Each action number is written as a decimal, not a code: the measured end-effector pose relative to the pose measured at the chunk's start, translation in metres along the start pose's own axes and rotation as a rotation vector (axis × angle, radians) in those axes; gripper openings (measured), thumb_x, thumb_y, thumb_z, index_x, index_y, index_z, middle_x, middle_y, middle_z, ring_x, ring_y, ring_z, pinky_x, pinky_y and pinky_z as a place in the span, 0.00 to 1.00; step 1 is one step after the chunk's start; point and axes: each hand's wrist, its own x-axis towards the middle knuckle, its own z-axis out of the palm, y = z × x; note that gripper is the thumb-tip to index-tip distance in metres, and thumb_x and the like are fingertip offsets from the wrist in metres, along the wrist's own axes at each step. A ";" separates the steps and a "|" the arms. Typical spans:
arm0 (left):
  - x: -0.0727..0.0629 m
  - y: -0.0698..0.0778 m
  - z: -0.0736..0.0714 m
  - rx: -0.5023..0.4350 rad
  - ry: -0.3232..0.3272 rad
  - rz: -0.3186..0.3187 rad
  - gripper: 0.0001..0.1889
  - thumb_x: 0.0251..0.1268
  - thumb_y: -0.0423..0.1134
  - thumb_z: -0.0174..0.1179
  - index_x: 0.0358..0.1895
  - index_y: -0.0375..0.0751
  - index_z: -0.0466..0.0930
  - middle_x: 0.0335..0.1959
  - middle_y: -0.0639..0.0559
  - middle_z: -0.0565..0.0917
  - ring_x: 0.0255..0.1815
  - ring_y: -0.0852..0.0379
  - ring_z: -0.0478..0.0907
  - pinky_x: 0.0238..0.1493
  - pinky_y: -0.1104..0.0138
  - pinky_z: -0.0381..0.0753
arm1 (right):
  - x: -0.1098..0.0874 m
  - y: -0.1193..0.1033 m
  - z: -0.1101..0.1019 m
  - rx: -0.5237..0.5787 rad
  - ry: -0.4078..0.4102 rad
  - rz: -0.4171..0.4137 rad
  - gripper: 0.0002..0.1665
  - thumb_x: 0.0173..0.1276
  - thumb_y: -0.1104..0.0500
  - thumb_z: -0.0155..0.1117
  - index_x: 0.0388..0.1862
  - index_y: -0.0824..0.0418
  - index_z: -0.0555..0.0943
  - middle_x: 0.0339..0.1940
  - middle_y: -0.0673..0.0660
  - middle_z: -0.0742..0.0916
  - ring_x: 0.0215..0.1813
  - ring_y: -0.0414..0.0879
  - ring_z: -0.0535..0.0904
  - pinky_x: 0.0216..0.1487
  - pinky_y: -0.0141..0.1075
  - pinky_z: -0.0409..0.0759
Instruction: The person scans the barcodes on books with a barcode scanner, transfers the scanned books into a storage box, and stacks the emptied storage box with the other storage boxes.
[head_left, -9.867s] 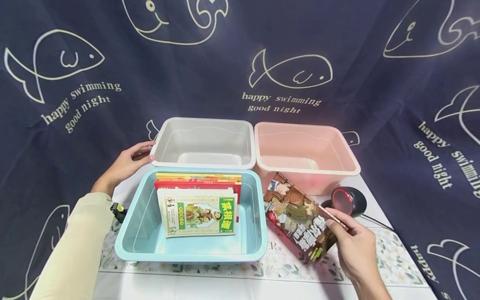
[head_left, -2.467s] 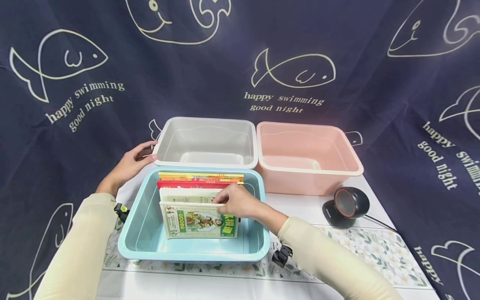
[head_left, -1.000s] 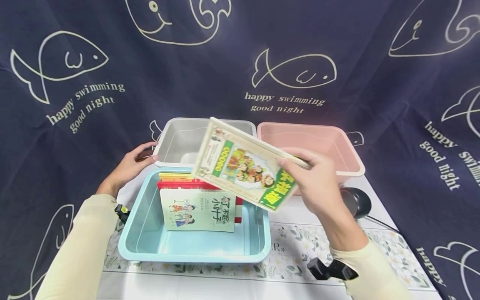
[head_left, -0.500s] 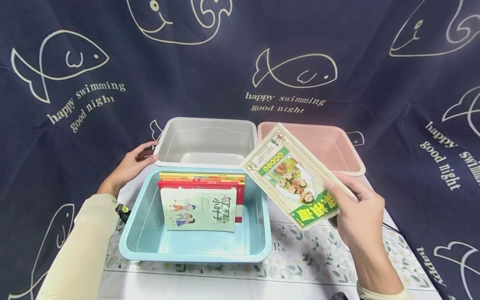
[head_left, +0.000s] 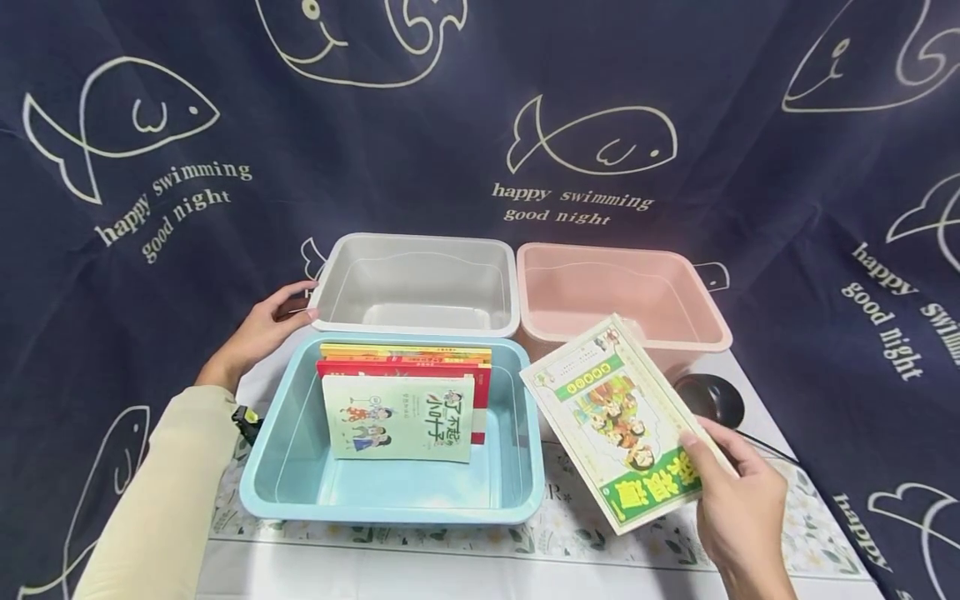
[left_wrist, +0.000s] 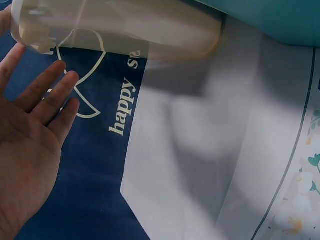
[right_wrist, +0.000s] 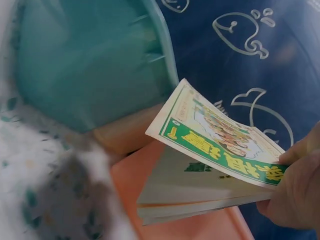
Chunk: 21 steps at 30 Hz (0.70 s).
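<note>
My right hand [head_left: 731, 492] grips a green-and-cream book [head_left: 618, 417] by its near corner and holds it tilted above the table, right of the blue bin [head_left: 390, 507]. The right wrist view shows the same book [right_wrist: 220, 145] with its cover lifting slightly, my right hand [right_wrist: 295, 195] pinching its edge. Several books [head_left: 401, 400] stand upright inside the blue bin. My left hand [head_left: 262, 329] rests with straight fingers against the left corner of the grey bin [head_left: 416, 246]; the left wrist view shows the left hand [left_wrist: 27, 145] flat beside that bin [left_wrist: 115, 25].
A pink bin [head_left: 705, 321] stands behind the held book, right of the grey one. A black round device [head_left: 712, 396] with a cable sits on the floral tablecloth [head_left: 570, 525] at the right. A dark fish-print cloth [head_left: 480, 125] hangs behind everything.
My right hand lifted the green-and-cream book out of the blue bin, carried it right and lowered it beside the bin. A pale-covered book now fronts the stack. The left hand stayed put.
</note>
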 end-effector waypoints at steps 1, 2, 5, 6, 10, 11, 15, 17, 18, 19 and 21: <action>0.000 0.000 0.000 -0.001 0.002 0.002 0.38 0.77 0.55 0.59 0.83 0.50 0.55 0.78 0.32 0.66 0.77 0.29 0.64 0.72 0.31 0.64 | 0.000 0.003 -0.003 0.000 0.010 0.013 0.15 0.65 0.73 0.71 0.51 0.68 0.87 0.40 0.51 0.90 0.37 0.39 0.89 0.37 0.30 0.88; -0.001 0.000 0.000 -0.001 0.003 0.001 0.38 0.77 0.55 0.58 0.83 0.50 0.55 0.78 0.32 0.66 0.78 0.29 0.64 0.72 0.32 0.64 | 0.001 0.007 -0.006 -0.005 0.021 0.027 0.15 0.65 0.73 0.71 0.51 0.67 0.87 0.40 0.51 0.90 0.36 0.39 0.89 0.37 0.30 0.88; -0.001 0.001 0.001 -0.003 0.006 -0.001 0.38 0.77 0.55 0.58 0.83 0.51 0.55 0.78 0.32 0.66 0.78 0.29 0.65 0.73 0.32 0.64 | 0.002 0.017 -0.015 -0.012 0.045 0.059 0.15 0.65 0.72 0.71 0.51 0.66 0.88 0.39 0.49 0.90 0.34 0.38 0.89 0.35 0.30 0.87; -0.002 0.001 0.001 -0.004 0.004 -0.001 0.38 0.77 0.55 0.58 0.83 0.51 0.55 0.78 0.32 0.66 0.78 0.29 0.65 0.73 0.32 0.64 | 0.003 0.020 -0.017 -0.017 0.050 0.065 0.15 0.65 0.72 0.71 0.50 0.65 0.88 0.38 0.48 0.90 0.33 0.37 0.88 0.34 0.30 0.87; -0.002 0.001 0.002 -0.005 -0.001 -0.006 0.38 0.77 0.55 0.58 0.83 0.51 0.55 0.78 0.32 0.66 0.78 0.29 0.65 0.73 0.32 0.64 | 0.006 0.034 -0.024 -0.074 0.061 0.104 0.13 0.66 0.71 0.71 0.47 0.61 0.89 0.32 0.44 0.90 0.32 0.34 0.87 0.32 0.28 0.86; -0.002 0.001 0.002 -0.005 0.000 -0.007 0.38 0.77 0.55 0.58 0.83 0.51 0.55 0.79 0.32 0.66 0.78 0.29 0.65 0.73 0.32 0.64 | 0.006 0.038 -0.025 -0.094 0.056 0.110 0.12 0.67 0.71 0.70 0.47 0.60 0.89 0.32 0.42 0.90 0.32 0.34 0.86 0.32 0.27 0.86; -0.002 0.001 0.001 -0.008 -0.001 -0.012 0.39 0.76 0.56 0.59 0.83 0.51 0.54 0.79 0.32 0.66 0.78 0.29 0.64 0.73 0.32 0.64 | 0.004 0.048 -0.027 -0.152 0.043 0.140 0.12 0.69 0.70 0.68 0.48 0.59 0.88 0.31 0.40 0.89 0.33 0.32 0.86 0.32 0.27 0.86; -0.002 0.001 0.001 -0.008 -0.002 -0.011 0.39 0.76 0.56 0.59 0.83 0.51 0.54 0.79 0.32 0.66 0.78 0.29 0.64 0.73 0.32 0.64 | 0.002 0.052 -0.027 -0.173 0.030 0.158 0.12 0.69 0.69 0.68 0.49 0.59 0.88 0.32 0.40 0.88 0.32 0.33 0.86 0.31 0.29 0.87; -0.001 0.001 0.001 -0.009 -0.003 -0.010 0.39 0.76 0.56 0.59 0.83 0.51 0.54 0.79 0.32 0.66 0.78 0.29 0.64 0.73 0.32 0.64 | 0.002 0.054 -0.028 -0.177 0.026 0.166 0.12 0.70 0.69 0.68 0.49 0.59 0.88 0.32 0.40 0.88 0.32 0.33 0.86 0.31 0.29 0.87; -0.001 0.000 0.001 -0.010 -0.002 -0.009 0.39 0.76 0.55 0.59 0.83 0.51 0.55 0.79 0.32 0.66 0.78 0.29 0.65 0.72 0.32 0.65 | 0.001 0.056 -0.028 -0.186 0.022 0.170 0.12 0.70 0.69 0.68 0.50 0.59 0.88 0.32 0.40 0.88 0.32 0.33 0.86 0.31 0.29 0.87; 0.000 0.000 0.001 -0.008 -0.001 -0.007 0.39 0.76 0.55 0.59 0.83 0.51 0.55 0.79 0.32 0.66 0.77 0.29 0.65 0.72 0.32 0.65 | -0.001 0.059 -0.028 -0.195 0.016 0.173 0.13 0.70 0.68 0.67 0.51 0.60 0.87 0.33 0.40 0.88 0.32 0.34 0.85 0.31 0.30 0.87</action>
